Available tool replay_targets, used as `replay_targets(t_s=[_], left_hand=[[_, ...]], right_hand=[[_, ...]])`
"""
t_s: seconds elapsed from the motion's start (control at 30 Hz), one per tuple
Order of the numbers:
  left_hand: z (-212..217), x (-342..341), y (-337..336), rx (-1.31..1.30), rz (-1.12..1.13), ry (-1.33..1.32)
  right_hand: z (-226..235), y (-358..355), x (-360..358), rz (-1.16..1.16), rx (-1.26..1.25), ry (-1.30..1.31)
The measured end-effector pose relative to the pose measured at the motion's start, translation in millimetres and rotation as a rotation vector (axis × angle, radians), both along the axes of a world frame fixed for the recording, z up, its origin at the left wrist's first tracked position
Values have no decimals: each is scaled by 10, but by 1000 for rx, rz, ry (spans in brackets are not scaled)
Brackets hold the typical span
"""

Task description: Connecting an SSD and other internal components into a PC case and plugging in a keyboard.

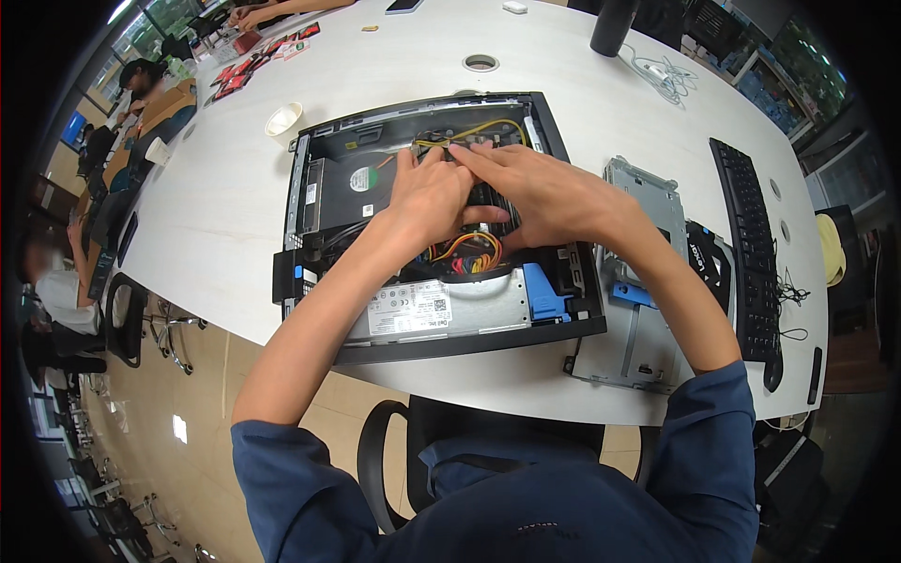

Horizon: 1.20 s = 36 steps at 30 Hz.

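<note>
An open black desktop computer case (450,349) lies on the white table in front of me. My left hand (430,192) reaches into its middle with bent fingers, the thumb stretched to the right. From the right, my right hand (526,192) comes in, its fingertips meeting the left hand's near the far inner side. Both hands are closed around a spot on the circuit board, and what they grip there is hidden beneath them. Bundled coloured wires (474,253) lie just below the hands. A silver power supply (469,305) fills the near side, beside a blue latch (546,293).
Right of the case lie a metal drive bracket (648,192), a metal panel (629,342) and a black keyboard (748,235). A paper cup (284,122) stands at the far left corner. Farther off are a black bottle (613,26) and a coiled cable (666,77). Other people sit at left.
</note>
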<state>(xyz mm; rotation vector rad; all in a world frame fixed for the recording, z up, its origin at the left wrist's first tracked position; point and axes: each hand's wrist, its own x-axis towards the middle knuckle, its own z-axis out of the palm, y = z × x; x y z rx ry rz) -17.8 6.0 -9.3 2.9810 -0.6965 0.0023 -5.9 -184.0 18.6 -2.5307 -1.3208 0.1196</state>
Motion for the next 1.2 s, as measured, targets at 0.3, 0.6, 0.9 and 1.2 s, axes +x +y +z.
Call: replay_targets(t_s=[0.3, 0.6, 0.9, 1.2], left_hand=[[-2, -11, -2, -17, -2, -3], [68, -1, -5, -12, -26, -10], [83, -29, -31, -17, -21, 44], [108, -32, -14, -11, -42, 76]], right_hand=[[29, 79, -87, -76, 19, 4], [84, 1, 4, 13, 94, 34], [82, -20, -89, -93, 40, 77], [35, -11, -36, -128, 75, 86]])
